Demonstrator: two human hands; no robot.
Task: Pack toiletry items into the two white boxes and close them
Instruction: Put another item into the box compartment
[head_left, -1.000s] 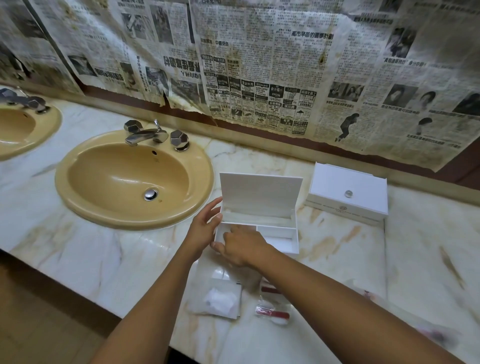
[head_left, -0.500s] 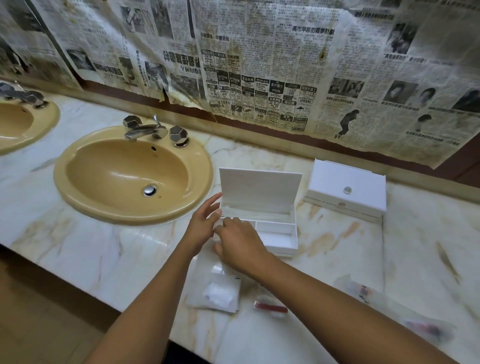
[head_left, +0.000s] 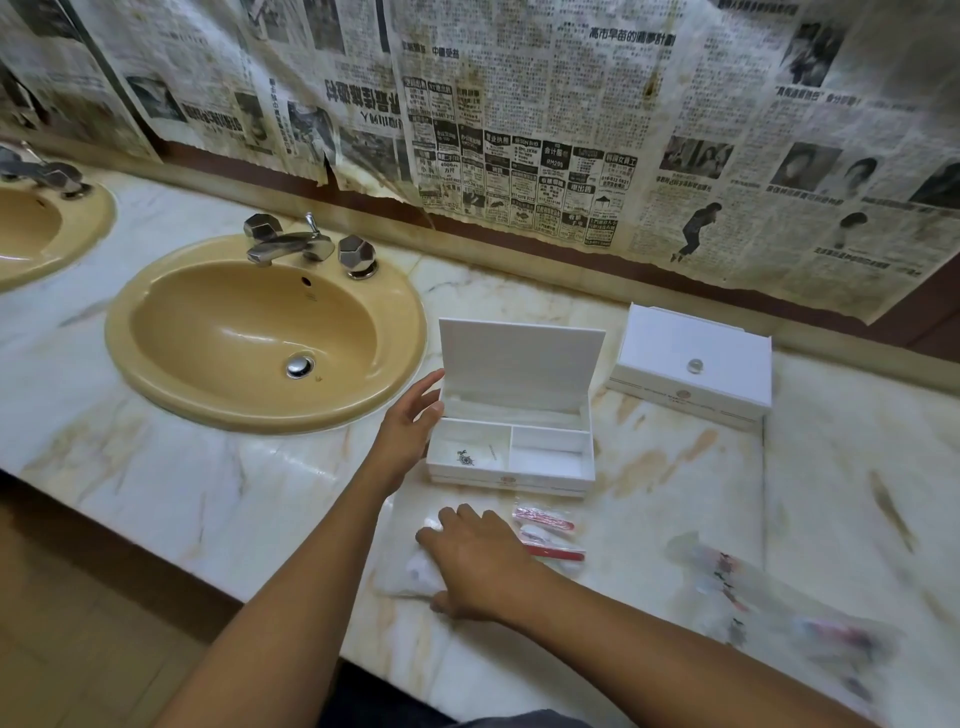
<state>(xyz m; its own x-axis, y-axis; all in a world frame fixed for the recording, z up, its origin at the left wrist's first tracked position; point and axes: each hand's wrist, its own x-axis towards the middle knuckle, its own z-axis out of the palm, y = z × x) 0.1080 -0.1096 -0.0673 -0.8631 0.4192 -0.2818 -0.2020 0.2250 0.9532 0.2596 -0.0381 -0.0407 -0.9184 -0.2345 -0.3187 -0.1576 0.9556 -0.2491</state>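
My left hand (head_left: 410, 423), fingers straight, steadies the open box (head_left: 511, 452) on the table (head_left: 208, 499). My right hand (head_left: 475, 564) lies loosely curled over a clear packet (head_left: 415, 571); grip unclear. Pinch one edge, lift clear, lay flat in the free compartment.

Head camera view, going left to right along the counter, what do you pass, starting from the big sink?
Yellow sink → left hand → open white box → closed white box.
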